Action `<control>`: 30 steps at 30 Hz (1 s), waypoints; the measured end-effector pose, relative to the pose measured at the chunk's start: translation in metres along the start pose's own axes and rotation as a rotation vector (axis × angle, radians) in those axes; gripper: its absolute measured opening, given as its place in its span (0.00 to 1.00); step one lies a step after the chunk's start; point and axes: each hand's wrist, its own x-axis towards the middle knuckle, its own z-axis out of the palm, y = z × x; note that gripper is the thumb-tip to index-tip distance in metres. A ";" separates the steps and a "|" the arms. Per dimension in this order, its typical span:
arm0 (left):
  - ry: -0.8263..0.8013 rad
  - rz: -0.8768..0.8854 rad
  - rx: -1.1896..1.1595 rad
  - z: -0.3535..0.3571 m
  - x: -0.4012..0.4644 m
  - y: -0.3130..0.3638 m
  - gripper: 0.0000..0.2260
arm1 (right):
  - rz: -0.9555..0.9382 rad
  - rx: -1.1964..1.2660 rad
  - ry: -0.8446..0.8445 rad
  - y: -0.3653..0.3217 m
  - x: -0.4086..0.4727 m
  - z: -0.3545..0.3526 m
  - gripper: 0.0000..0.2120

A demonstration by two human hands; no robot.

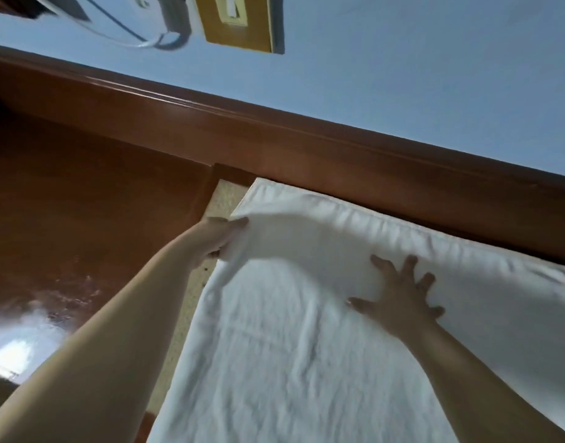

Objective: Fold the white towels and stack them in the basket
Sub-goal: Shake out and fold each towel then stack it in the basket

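A pale blue wall [402,75] with a wood-framed switch plate [243,24] at upper left rises behind a brown wooden ledge [83,193]. The white towel [290,346] fills the lower right. The left hand [217,239] pinches its raised corner; the right hand [402,295] presses flat, fingers spread.

1. A large white terry-cloth towel [274,346] lies spread across a flat surface, its far hemmed edge running along a brown wooden ledge [338,155].
2. Its cloth is rumpled with soft lengthwise creases, and the picture is blurred.
3. The far left corner is lifted and folded over toward the middle, pinched in the left hand [219,238].
4. The right hand [399,298] rests flat on the towel, fingers spread, at the edge of the raised fold.
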 end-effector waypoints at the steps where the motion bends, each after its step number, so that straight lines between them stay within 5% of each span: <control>1: -0.072 -0.080 0.019 -0.005 -0.005 -0.007 0.21 | -0.004 0.000 -0.005 -0.001 -0.001 0.001 0.51; 5: -0.239 -0.147 -0.001 -0.025 -0.029 -0.047 0.18 | 0.002 0.009 0.022 -0.005 -0.004 0.001 0.49; 8: 0.020 0.059 -0.042 -0.024 -0.048 -0.075 0.14 | -0.001 -0.005 0.013 -0.006 -0.008 -0.002 0.49; 13: -0.136 0.102 0.342 -0.021 -0.090 -0.106 0.16 | -0.010 -0.012 0.010 -0.004 -0.007 -0.001 0.49; 17: 0.101 0.114 0.000 -0.022 -0.111 -0.130 0.13 | -0.029 -0.033 0.009 -0.001 -0.003 0.001 0.50; 20: -0.189 0.063 -0.248 -0.028 -0.130 -0.141 0.15 | -0.042 -0.024 -0.002 0.001 -0.004 0.001 0.50; 25: -0.473 -0.043 0.448 -0.044 -0.161 -0.163 0.17 | -0.075 0.005 -0.024 0.008 -0.007 0.000 0.49; 30: -0.458 -0.077 -0.072 -0.045 -0.212 -0.195 0.18 | -0.116 0.007 -0.066 0.015 -0.005 -0.003 0.52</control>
